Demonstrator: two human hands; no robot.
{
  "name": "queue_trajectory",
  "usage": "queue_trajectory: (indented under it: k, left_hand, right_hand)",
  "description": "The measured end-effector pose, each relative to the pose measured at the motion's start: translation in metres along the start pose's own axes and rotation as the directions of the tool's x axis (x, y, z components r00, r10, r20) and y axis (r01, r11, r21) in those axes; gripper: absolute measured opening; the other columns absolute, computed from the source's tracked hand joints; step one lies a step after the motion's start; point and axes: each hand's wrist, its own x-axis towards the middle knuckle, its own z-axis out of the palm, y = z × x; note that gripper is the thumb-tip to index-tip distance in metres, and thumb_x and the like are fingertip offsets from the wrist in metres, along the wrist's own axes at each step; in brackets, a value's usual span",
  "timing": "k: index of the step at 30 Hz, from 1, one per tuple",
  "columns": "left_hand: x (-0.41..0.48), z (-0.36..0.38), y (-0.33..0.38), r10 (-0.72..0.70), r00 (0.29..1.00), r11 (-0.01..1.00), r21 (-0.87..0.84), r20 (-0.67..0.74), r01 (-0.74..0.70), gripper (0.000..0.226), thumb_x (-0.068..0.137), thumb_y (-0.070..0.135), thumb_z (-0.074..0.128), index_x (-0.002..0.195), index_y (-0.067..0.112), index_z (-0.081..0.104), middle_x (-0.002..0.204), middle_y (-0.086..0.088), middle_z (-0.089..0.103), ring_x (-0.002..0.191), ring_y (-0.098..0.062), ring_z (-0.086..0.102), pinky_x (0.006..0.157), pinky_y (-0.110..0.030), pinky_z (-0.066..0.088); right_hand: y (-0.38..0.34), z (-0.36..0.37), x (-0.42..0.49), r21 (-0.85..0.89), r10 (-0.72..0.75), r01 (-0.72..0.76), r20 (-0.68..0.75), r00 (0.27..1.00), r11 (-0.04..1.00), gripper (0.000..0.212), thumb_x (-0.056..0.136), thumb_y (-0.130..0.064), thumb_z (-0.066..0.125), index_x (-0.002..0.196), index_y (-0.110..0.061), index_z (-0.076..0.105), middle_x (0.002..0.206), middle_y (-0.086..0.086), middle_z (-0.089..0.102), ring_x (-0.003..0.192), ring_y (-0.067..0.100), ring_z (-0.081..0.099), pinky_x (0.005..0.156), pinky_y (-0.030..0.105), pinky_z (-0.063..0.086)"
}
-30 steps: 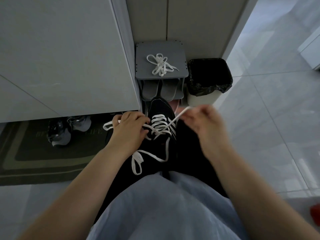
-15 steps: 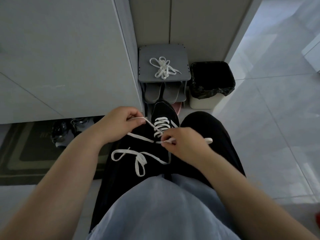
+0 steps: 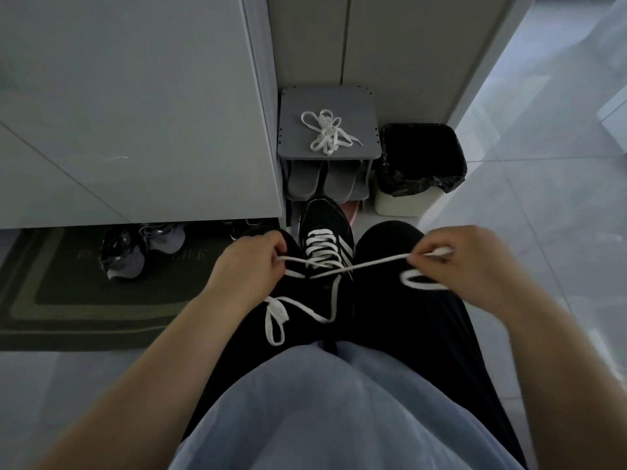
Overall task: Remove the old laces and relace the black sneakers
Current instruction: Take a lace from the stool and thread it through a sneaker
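I see the black sneaker (image 3: 325, 228) standing between my two knees, toe pointing away towards the grey stool (image 3: 295, 106). Its white lace (image 3: 373, 263) is threaded in bars across the front part of the shoe. Nearer me, two strands leave the shoe and cross each other above the tongue.

My left grip (image 3: 249, 266) pinches one strand between thumb and curled fingers, just left of the shoe. My right grip (image 3: 464, 262) pinches the other strand out over the right knee, fingers curled in. That strand runs straight and taut from the shoe to the fingertips. A slack loop of lace lies on the black trousers (image 3: 407, 334) just below the right grip. More slack trails over the left thigh in a long bend and a small loop.

A loose bundle of white laces (image 3: 324, 132) lies on top of the stool. Under it sits a pair of grey slippers (image 3: 305, 181). A white bin (image 3: 407, 205) with a black liner stands just right of the stool. On the left, a dark mat (image 3: 51, 300) carries other shoes (image 3: 129, 256) by the cabinet edge.
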Motion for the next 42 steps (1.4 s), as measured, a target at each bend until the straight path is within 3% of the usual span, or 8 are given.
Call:
queue_trajectory:
  k: [8, 11, 15, 21, 29, 33, 36, 42]
  left_hand:
    - [0.001, 0.014, 0.014, 0.076, 0.997, 0.997, 0.027, 0.010, -0.076, 0.028, 0.084, 0.034, 0.064, 0.107, 0.021, 0.054, 0.090, 0.009, 0.048, 0.088, -0.012, 0.044, 0.075, -0.023, 0.035]
    - [-0.012, 0.007, 0.021, 0.163, 0.987, 0.986, -0.044, -0.010, -0.163, 0.021, 0.083, 0.040, 0.063, 0.092, 0.023, 0.055, 0.081, 0.011, 0.054, 0.080, -0.008, 0.045, 0.068, -0.019, 0.033]
    - [-0.030, 0.007, 0.017, 0.270, 0.947, 0.960, 0.028, 0.175, -0.279, 0.043, 0.074, 0.063, 0.053, 0.102, 0.032, 0.058, 0.096, 0.019, 0.055, 0.096, -0.004, 0.041, 0.083, -0.021, 0.028]
    - [-0.029, 0.009, 0.001, 0.341, 0.901, 0.931, 0.038, 0.269, -0.364, 0.024, 0.084, 0.048, 0.056, 0.098, 0.034, 0.069, 0.093, 0.018, 0.064, 0.094, -0.004, 0.042, 0.083, -0.021, 0.025]
    - [-0.008, -0.032, -0.026, 0.173, 0.985, 0.984, -0.053, 0.024, -0.171, 0.005, 0.080, 0.034, 0.065, 0.082, 0.036, 0.069, 0.074, 0.026, 0.058, 0.081, 0.000, 0.045, 0.073, -0.016, 0.035]
    - [-0.006, -0.035, -0.033, 0.057, 0.998, 0.998, 0.010, 0.002, -0.057, 0.006, 0.084, 0.027, 0.064, 0.086, 0.031, 0.068, 0.078, 0.022, 0.057, 0.089, -0.011, 0.046, 0.082, -0.029, 0.037]
    - [-0.006, -0.027, -0.026, -0.056, 0.998, 0.994, 0.090, -0.040, 0.060, 0.025, 0.086, 0.017, 0.058, 0.108, 0.028, 0.063, 0.103, 0.006, 0.057, 0.108, -0.024, 0.045, 0.095, -0.041, 0.033]
    - [-0.015, 0.009, 0.033, 0.158, 0.986, 0.987, -0.043, 0.048, -0.156, 0.022, 0.088, 0.035, 0.056, 0.106, 0.030, 0.068, 0.095, 0.006, 0.056, 0.095, -0.016, 0.046, 0.084, -0.032, 0.037]
  right_hand:
    - [0.024, -0.025, -0.010, 0.240, 0.234, -0.141, -0.423, 0.876, 0.961, 0.007, 0.080, -0.020, 0.071, 0.074, -0.018, 0.068, 0.063, -0.011, 0.063, 0.062, -0.007, 0.056, 0.051, 0.003, 0.038]
    - [0.028, -0.021, -0.010, 0.286, 0.307, -0.201, -0.397, 0.865, 0.937, 0.009, 0.081, -0.019, 0.070, 0.074, -0.015, 0.069, 0.063, -0.008, 0.061, 0.055, -0.001, 0.055, 0.053, 0.018, 0.037]
    - [0.024, -0.009, -0.009, 0.266, 0.336, -0.272, -0.231, 0.913, 0.925, 0.013, 0.082, -0.020, 0.070, 0.070, -0.015, 0.068, 0.064, -0.005, 0.062, 0.061, 0.010, 0.056, 0.055, 0.020, 0.037]
    - [0.004, 0.011, -0.007, 0.250, 0.252, -0.202, -0.189, 0.949, 0.947, 0.014, 0.086, -0.023, 0.065, 0.073, -0.017, 0.064, 0.060, -0.008, 0.056, 0.059, 0.006, 0.052, 0.054, 0.020, 0.035]
    - [0.004, 0.005, -0.010, 0.556, 0.409, -0.024, -0.580, 0.705, 0.831, 0.017, 0.092, -0.028, 0.053, 0.076, -0.029, 0.049, 0.064, -0.004, 0.050, 0.058, 0.009, 0.045, 0.060, 0.025, 0.039]
    - [0.007, 0.009, -0.006, 0.364, 0.293, -0.161, -0.343, 0.893, 0.917, 0.010, 0.091, -0.026, 0.058, 0.081, -0.026, 0.058, 0.065, -0.010, 0.055, 0.060, 0.001, 0.052, 0.056, 0.016, 0.040]
    - [0.011, 0.019, -0.007, 0.192, 0.242, -0.215, -0.126, 0.962, 0.958, 0.023, 0.094, -0.026, 0.052, 0.116, -0.022, 0.058, 0.088, -0.002, 0.065, 0.086, 0.014, 0.062, 0.072, 0.029, 0.046]
    - [-0.006, 0.048, -0.008, 0.081, -0.088, 0.083, 0.057, 0.994, 0.993, 0.038, 0.097, -0.008, 0.041, 0.132, -0.019, 0.051, 0.092, -0.005, 0.061, 0.085, 0.011, 0.057, 0.076, 0.018, 0.038]
